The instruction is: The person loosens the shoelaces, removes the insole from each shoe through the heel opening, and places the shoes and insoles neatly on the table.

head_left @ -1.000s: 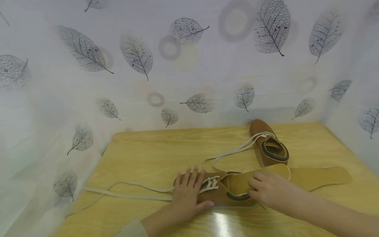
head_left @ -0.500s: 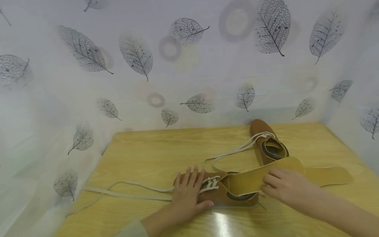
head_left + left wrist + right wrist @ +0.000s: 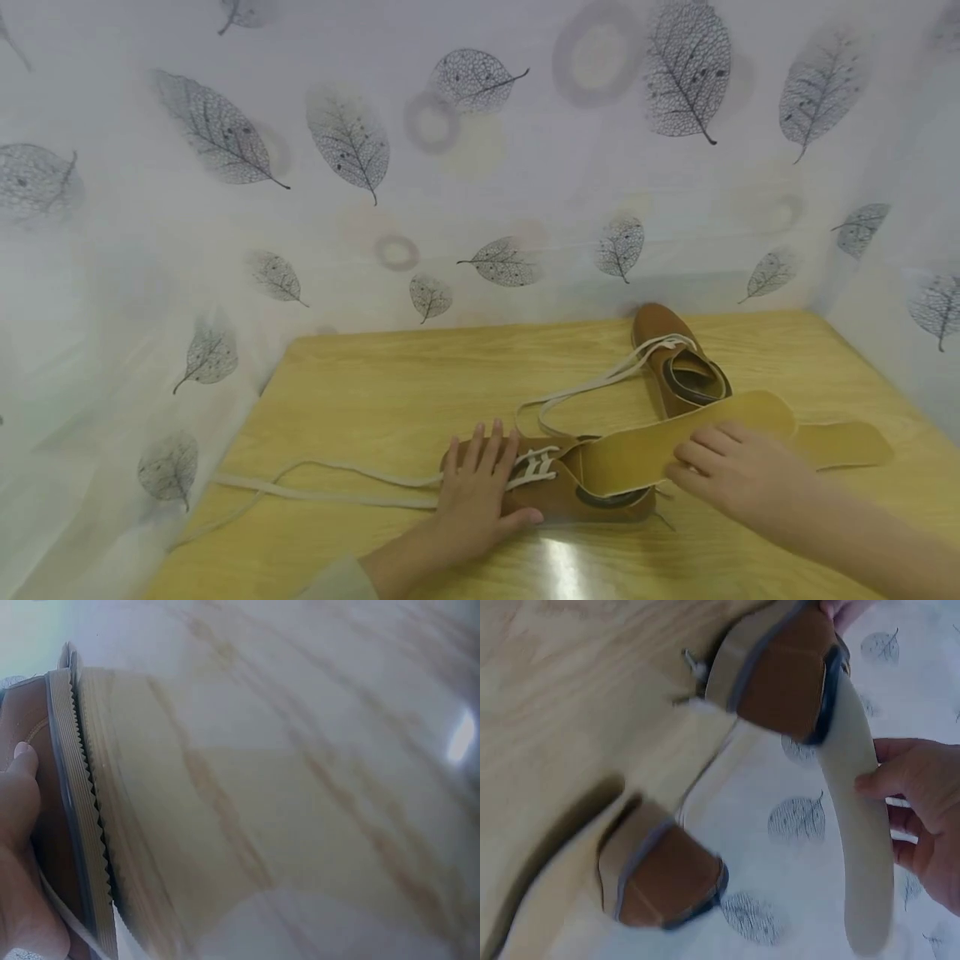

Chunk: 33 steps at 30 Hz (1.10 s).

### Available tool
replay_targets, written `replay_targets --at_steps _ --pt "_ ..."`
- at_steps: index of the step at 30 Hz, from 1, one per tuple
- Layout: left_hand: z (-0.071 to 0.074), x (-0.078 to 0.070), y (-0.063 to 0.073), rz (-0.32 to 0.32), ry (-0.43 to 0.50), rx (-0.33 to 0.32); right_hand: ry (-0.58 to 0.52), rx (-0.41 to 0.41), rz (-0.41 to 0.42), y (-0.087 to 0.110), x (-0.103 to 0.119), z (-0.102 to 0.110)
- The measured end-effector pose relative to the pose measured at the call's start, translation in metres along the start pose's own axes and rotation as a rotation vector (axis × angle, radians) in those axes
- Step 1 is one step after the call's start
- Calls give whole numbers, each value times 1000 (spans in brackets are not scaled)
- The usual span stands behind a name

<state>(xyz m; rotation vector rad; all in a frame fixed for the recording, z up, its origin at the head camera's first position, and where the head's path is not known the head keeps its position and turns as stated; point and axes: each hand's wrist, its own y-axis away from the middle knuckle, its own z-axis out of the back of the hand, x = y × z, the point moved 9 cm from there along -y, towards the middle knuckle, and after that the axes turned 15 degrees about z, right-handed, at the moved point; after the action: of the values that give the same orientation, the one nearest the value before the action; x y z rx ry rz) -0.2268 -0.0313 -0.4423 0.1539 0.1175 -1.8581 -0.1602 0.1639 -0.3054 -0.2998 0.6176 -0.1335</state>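
Observation:
A brown lace-up shoe (image 3: 551,504) lies on the table with its toe to the left. My left hand (image 3: 480,492) rests on its toe, fingers spread and straight; the left wrist view shows the thumb against the shoe's side (image 3: 56,795). A long tan insole (image 3: 637,454) slants out of the shoe's opening, its front end hidden inside. My right hand (image 3: 750,483) pinches the insole's near edge, thumb on one face and fingers behind, as the right wrist view shows with the hand (image 3: 926,802) and the insole's pale underside (image 3: 862,847).
A matching brown shoe (image 3: 660,325) stands behind, toe toward the leaf-print curtain (image 3: 525,183). Another tan insole (image 3: 847,444) lies flat on the wooden table (image 3: 375,383) at the right. Loose white laces (image 3: 330,496) trail left from the near shoe.
My right hand has moved right and drawn the insole further out of the shoe, its free end now higher and further right. The left hand stays on the toe.

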Motion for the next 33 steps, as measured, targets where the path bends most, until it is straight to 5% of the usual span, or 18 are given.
replay_targets --at_steps 4,10,19,33 --pt "-2 -2 0 -1 14 -14 55 128 29 -11 12 -24" --pt "-2 0 0 -8 23 -24 109 113 76 -26 25 -37" --pt "4 1 -2 -8 -21 -40 121 19 11 -17 17 -20" --pt "4 1 -1 -2 -32 -59 79 -125 -57 31 -11 22"
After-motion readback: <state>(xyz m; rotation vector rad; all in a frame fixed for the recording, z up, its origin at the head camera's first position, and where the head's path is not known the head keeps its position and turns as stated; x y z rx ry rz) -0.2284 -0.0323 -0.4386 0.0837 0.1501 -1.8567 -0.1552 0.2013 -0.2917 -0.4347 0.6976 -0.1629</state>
